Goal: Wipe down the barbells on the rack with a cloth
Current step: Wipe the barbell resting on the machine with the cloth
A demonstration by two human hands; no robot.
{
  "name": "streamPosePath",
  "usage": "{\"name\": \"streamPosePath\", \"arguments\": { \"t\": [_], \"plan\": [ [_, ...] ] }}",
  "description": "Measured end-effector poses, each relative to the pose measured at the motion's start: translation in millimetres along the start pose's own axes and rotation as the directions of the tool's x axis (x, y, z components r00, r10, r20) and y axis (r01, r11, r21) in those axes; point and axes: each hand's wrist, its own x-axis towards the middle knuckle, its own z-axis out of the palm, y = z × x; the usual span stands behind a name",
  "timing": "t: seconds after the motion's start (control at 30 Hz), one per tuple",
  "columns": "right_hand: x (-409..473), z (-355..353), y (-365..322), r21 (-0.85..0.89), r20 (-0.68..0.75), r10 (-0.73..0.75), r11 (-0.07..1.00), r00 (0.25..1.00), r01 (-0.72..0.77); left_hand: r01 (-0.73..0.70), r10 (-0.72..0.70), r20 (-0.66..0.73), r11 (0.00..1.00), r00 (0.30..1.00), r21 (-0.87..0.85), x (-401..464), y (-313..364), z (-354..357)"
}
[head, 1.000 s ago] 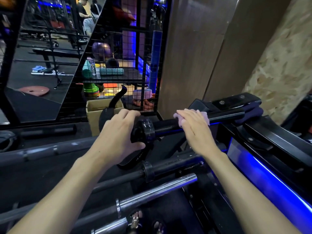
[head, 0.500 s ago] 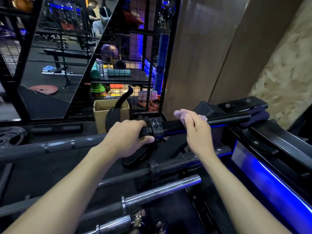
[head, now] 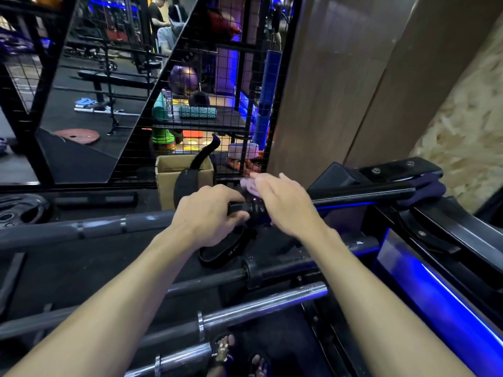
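We steady the heavy, rigid black steel barbell (head: 353, 192) on the rack with our left hand (head: 206, 213) gripping beside its collar, our right hand (head: 285, 205) pressing the soft pink cloth (head: 249, 186) there.

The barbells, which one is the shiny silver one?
The shiny silver barbell lies low, close to the person, its round end catching light. The one being wiped is black, and the long one on the left is dull grey.

My two bare forearms, no sleeves, left hand (head: 209, 213), right hand (head: 285, 202), sandalled toes (head: 226, 349) at bottom centre of frame.
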Motion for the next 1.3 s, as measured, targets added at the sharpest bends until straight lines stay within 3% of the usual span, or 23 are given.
{"name": "streamPosePath", "arguments": {
  "t": [0.07,0.2,0.33,0.43,0.53,0.63,0.73,0.8,0.87,1.0,1.2,1.3],
  "plan": [
    [-8.0,1.0,0.1,0.028,-0.038,-0.03,0.999,0.999,0.031,0.006,-0.006,0.004,1.0,1.0,0.009,-0.2,1.3,0.9],
    [-67.9,15.0,2.4,0.213,-0.303,-0.036,0.971,0.952,0.105,0.003,-0.003,-0.005,1.0,1.0,0.022,2.5,1.5,2.5],
    [-74.2,21.9,16.5,0.21,-0.321,-0.052,0.97,0.946,0.125,0.011,-0.011,0.118,1.0,0.993,-0.005,14.0,0.7,-1.0],
    [-72.9,24.1,21.4,0.18,-0.355,-0.045,0.977,0.934,0.116,-0.003,0.035,0.247,0.991,0.968,-0.132,27.9,-3.2,-8.1],
    [-67.1,27.1,15.9,0.173,-0.385,-0.035,0.979,0.922,0.109,-0.012,0.066,0.218,0.97,0.974,-0.241,31.7,-9.1,-6.2],
    [-49.3,19.2,3.0,0.19,-0.32,-0.043,0.976,0.947,0.109,-0.005,0.049,0.166,0.967,0.985,-0.255,30.4,-13.4,0.8],
    [-12.3,-0.7,-6.6,0.23,-0.105,0.142,0.966,0.984,-0.115,0.03,0.019,0.15,0.946,0.989,-0.323,28.6,-15.0,2.3],
    [1.7,-7.5,-6.1,0.191,-0.006,0.185,0.965,0.983,-0.18,0.033,0.007,0.116,0.94,0.993,-0.34,26.2,-15.3,3.5],
    [-10.5,-4.0,-5.8,0.188,-0.026,0.121,0.975,0.992,-0.114,0.023,0.014,0.108,0.944,0.994,-0.329,25.1,-15.1,5.0],
    [-60.2,6.4,-5.3,0.349,-0.206,0.084,0.937,0.975,-0.007,0.021,0.004,0.071,0.939,0.997,-0.343,24.6,-14.6,7.6],
    [0.6,-12.6,-12.8,0.356,-0.064,0.235,0.913,0.97,-0.198,0.033,-0.028,0.019,0.926,0.999,-0.376,23.9,-12.3,5.8],
    [-9.6,-11.9,-12.5,0.38,-0.048,0.196,0.91,0.979,-0.164,0.055,-0.026,0.103,0.955,0.994,-0.293,28.8,-13.5,4.2]
  ]
}}
